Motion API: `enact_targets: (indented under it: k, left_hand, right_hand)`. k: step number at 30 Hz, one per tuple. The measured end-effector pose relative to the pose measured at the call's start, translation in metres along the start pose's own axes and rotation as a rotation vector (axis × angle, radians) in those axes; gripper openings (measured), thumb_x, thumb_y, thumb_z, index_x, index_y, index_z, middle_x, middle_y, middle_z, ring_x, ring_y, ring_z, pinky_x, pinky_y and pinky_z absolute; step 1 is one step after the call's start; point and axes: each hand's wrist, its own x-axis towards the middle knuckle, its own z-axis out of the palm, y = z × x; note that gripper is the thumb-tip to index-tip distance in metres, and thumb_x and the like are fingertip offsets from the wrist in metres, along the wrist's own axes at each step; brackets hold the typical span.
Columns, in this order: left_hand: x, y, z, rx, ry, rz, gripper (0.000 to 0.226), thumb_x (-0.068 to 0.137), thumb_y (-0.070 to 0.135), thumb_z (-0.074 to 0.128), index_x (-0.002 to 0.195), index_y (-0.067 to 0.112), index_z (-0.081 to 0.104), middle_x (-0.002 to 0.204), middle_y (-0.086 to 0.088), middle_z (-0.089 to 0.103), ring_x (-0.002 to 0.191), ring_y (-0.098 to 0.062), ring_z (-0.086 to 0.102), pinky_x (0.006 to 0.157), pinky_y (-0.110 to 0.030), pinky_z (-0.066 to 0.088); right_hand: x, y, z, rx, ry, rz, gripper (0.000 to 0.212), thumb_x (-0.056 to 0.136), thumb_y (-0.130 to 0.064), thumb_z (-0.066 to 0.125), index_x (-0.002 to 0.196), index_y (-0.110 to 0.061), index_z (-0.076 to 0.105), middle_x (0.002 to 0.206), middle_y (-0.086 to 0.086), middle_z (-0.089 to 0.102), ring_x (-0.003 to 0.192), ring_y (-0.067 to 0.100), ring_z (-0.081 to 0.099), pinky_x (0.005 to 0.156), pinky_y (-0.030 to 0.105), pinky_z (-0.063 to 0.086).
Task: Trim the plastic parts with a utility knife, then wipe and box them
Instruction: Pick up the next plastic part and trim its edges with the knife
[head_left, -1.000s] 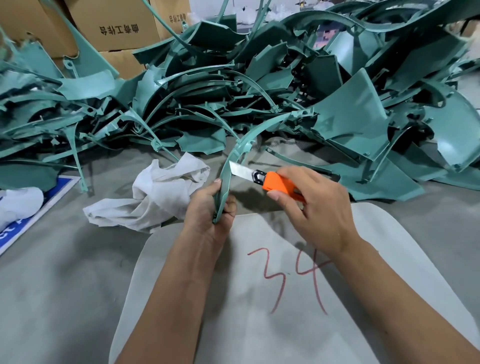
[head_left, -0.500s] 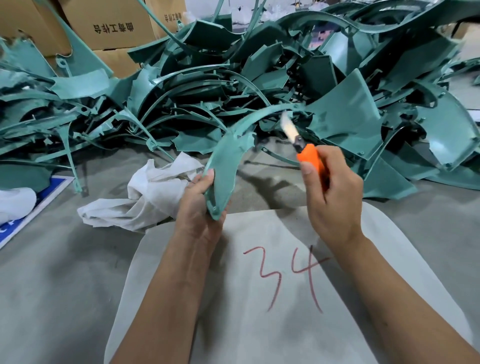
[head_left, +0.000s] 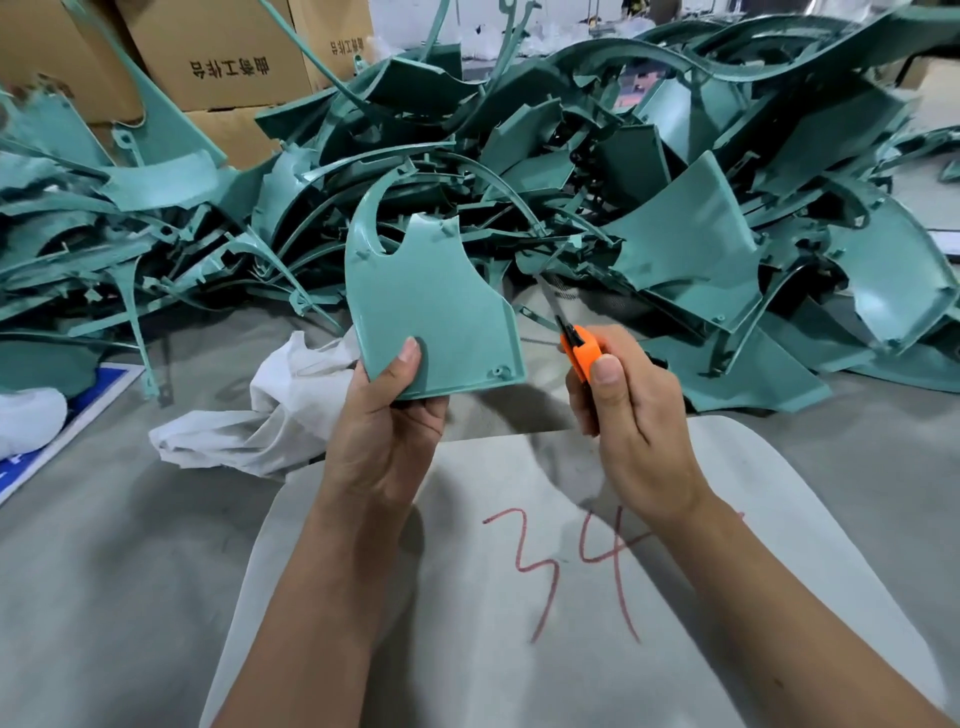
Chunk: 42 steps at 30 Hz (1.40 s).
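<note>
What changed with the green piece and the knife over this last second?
The left hand turned the green part from edge-on to broad face toward the camera. The right hand drew the utility knife off its edge, blade now pointing away. Both grips held; the white cloth stayed put.

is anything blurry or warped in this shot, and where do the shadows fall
Head view: the knife blade is smeared by motion blur, while the held plastic part is sharp; wide-angle distortion bends the pile toward the edges; soft shadows of both arms fall on the white sheet.
</note>
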Motion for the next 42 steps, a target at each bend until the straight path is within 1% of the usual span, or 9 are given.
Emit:
enact_targets:
  k: [5, 9, 12, 18, 21, 28, 35, 38, 42]
  left_hand:
    - [0.000, 0.005, -0.002, 0.045, -0.104, 0.033, 0.089, 0.055, 0.009, 0.098, 0.135, 0.008, 0.059, 0.130, -0.010, 0.069, 0.119, -0.025, 0.068, 0.090, -0.036, 0.060]
    - [0.000, 0.009, -0.004, 0.083, -0.136, 0.077, 0.061, 0.061, 0.004, 0.094, 0.119, 0.012, 0.074, 0.123, -0.008, 0.073, 0.113, -0.023, 0.071, 0.089, -0.035, 0.060]
    - [0.001, 0.010, -0.004, 0.062, -0.132, 0.096, 0.041, 0.075, -0.007, 0.079, 0.109, 0.015, 0.081, 0.122, -0.007, 0.074, 0.112, -0.021, 0.071, 0.086, -0.032, 0.061]
    - [0.003, 0.012, -0.009, 0.113, -0.109, 0.109, 0.038, 0.089, -0.004, 0.055, 0.110, 0.016, 0.080, 0.120, -0.005, 0.075, 0.110, -0.019, 0.072, 0.083, -0.031, 0.061]
    - [0.003, 0.011, -0.012, 0.135, -0.105, 0.100, 0.040, 0.089, -0.004, 0.057, 0.125, 0.011, 0.066, 0.121, -0.006, 0.074, 0.111, -0.021, 0.072, 0.082, -0.031, 0.061]
    - [0.003, 0.013, -0.011, 0.127, -0.076, 0.098, 0.043, 0.089, -0.002, 0.058, 0.131, 0.007, 0.058, 0.122, -0.008, 0.073, 0.111, -0.021, 0.072, 0.082, -0.029, 0.061]
    - [0.002, 0.017, -0.009, 0.127, -0.060, 0.083, 0.044, 0.087, -0.002, 0.058, 0.130, 0.006, 0.059, 0.121, -0.008, 0.073, 0.109, -0.021, 0.072, 0.080, -0.029, 0.061]
    - [0.002, 0.016, -0.008, 0.162, -0.065, 0.073, 0.051, 0.086, -0.002, 0.059, 0.136, 0.005, 0.054, 0.123, -0.009, 0.071, 0.110, -0.023, 0.071, 0.082, -0.032, 0.061]
    - [0.002, 0.016, -0.008, 0.142, -0.055, 0.096, 0.046, 0.087, -0.002, 0.058, 0.132, 0.006, 0.058, 0.123, -0.008, 0.072, 0.110, -0.023, 0.071, 0.083, -0.030, 0.061]
  right_hand:
    - [0.000, -0.001, 0.000, -0.020, -0.005, -0.102, 0.037, 0.112, -0.048, 0.027, 0.108, -0.031, 0.060, 0.070, -0.011, 0.050, 0.058, 0.014, 0.050, 0.053, 0.030, 0.037]
    - [0.002, -0.001, -0.003, -0.073, -0.004, -0.128, 0.054, 0.111, -0.055, 0.028, 0.103, -0.015, 0.064, 0.073, -0.023, 0.046, 0.061, 0.004, 0.049, 0.059, 0.019, 0.033]
    - [0.002, -0.001, -0.005, -0.126, -0.019, -0.150, 0.062, 0.108, -0.061, 0.029, 0.098, -0.011, 0.064, 0.070, -0.011, 0.047, 0.061, 0.007, 0.047, 0.058, 0.021, 0.033]
    - [0.002, 0.003, -0.005, -0.140, -0.037, -0.104, 0.059, 0.109, -0.061, 0.025, 0.096, -0.014, 0.060, 0.071, -0.009, 0.046, 0.060, 0.010, 0.047, 0.056, 0.024, 0.034]
    - [0.000, 0.005, -0.004, -0.201, -0.095, -0.093, 0.059, 0.108, -0.064, 0.023, 0.088, -0.018, 0.054, 0.066, -0.009, 0.044, 0.056, 0.014, 0.046, 0.050, 0.037, 0.035]
    - [0.002, 0.003, -0.007, -0.181, -0.145, -0.106, 0.050, 0.107, -0.065, 0.030, 0.076, -0.027, 0.042, 0.059, -0.010, 0.037, 0.051, 0.014, 0.041, 0.047, 0.038, 0.031]
    - [0.002, 0.001, -0.006, -0.152, -0.106, -0.122, 0.048, 0.107, -0.064, 0.031, 0.076, -0.029, 0.041, 0.061, -0.012, 0.035, 0.051, 0.010, 0.039, 0.050, 0.027, 0.027]
    - [0.003, -0.002, -0.005, -0.178, -0.083, -0.130, 0.037, 0.108, -0.064, 0.027, 0.082, -0.040, 0.038, 0.062, -0.017, 0.036, 0.053, 0.007, 0.040, 0.053, 0.019, 0.026]
    - [0.004, -0.002, -0.006, -0.200, -0.127, -0.138, 0.038, 0.108, -0.064, 0.030, 0.080, -0.040, 0.038, 0.062, -0.018, 0.035, 0.053, 0.008, 0.041, 0.051, 0.026, 0.028]
